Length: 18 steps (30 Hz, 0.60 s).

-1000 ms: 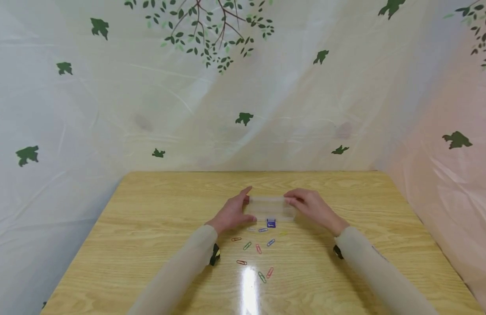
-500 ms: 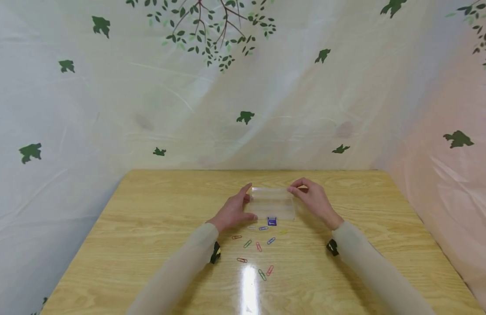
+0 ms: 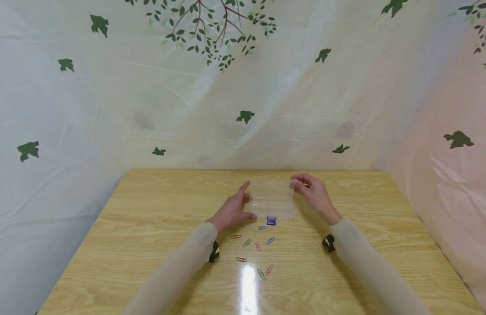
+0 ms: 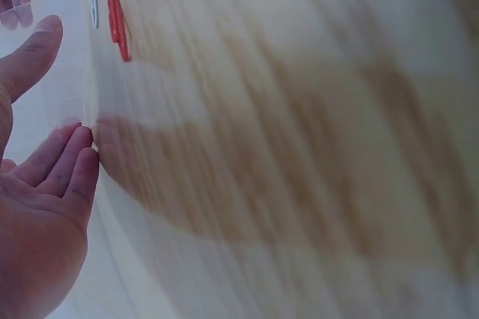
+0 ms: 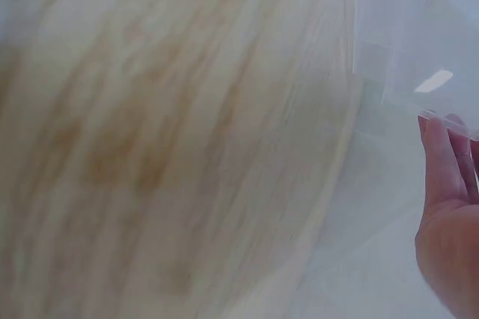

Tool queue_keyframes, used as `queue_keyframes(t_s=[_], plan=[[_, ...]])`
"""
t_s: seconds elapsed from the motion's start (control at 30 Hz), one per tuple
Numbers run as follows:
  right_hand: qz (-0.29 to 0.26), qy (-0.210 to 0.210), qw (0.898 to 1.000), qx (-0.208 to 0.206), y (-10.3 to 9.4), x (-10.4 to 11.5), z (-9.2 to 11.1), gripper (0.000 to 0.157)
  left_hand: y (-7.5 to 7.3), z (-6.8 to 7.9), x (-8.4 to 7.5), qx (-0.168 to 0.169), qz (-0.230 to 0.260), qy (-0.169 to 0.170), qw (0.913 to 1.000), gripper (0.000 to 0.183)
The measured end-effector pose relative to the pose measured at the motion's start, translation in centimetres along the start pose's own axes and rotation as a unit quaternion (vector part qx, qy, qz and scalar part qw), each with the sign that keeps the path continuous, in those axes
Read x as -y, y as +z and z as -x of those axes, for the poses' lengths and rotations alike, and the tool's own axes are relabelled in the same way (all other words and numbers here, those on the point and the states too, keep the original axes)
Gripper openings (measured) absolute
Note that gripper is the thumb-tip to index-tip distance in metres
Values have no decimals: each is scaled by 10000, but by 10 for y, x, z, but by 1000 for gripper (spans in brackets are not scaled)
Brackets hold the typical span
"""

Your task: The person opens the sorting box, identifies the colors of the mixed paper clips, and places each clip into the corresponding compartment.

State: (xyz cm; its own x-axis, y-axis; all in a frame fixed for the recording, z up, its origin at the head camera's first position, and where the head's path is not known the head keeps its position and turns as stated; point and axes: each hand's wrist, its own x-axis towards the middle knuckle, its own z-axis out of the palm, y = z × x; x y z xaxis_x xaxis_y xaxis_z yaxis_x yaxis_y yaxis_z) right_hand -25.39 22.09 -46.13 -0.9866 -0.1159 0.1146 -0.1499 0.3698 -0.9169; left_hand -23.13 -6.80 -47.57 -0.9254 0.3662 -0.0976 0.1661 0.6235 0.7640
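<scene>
A clear plastic box lies across the middle of the table, its hinged lid raised at the back. My right hand pinches the lid's right edge between thumb and fingers; in the right wrist view the fingers touch that clear edge. At the box's left end is my left hand, thumb spread toward the front and other fingers fairly straight against the side. The left wrist view shows these fingertips at the box. A small blue piece sits at the front edge; whether it is attached cannot be told.
Several coloured paper clips lie scattered in front of the box, among them a green clip, a red clip and a blue clip. The wooden table ends at a pale patterned curtain behind.
My right hand has moved up and back with the lid's edge, swinging the lid from low over the box to raised at the rear. The left hand stays at the box's left end.
</scene>
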Motion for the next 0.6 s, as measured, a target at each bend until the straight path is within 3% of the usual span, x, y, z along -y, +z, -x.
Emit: queue_keyframes(t_s=[0.2,0.4,0.6], plan=[[270,-132,9989,-355,2,-1,-4,28,1,1,2,-39,95,7,9999,96],[210,-121,9990,-364,3,0,-7,24,0,2,2,-43,22,95,9999,73],[101,-145,9994,-285,3,5,-6,26,1,2,4,1,-144,158,9998,73]])
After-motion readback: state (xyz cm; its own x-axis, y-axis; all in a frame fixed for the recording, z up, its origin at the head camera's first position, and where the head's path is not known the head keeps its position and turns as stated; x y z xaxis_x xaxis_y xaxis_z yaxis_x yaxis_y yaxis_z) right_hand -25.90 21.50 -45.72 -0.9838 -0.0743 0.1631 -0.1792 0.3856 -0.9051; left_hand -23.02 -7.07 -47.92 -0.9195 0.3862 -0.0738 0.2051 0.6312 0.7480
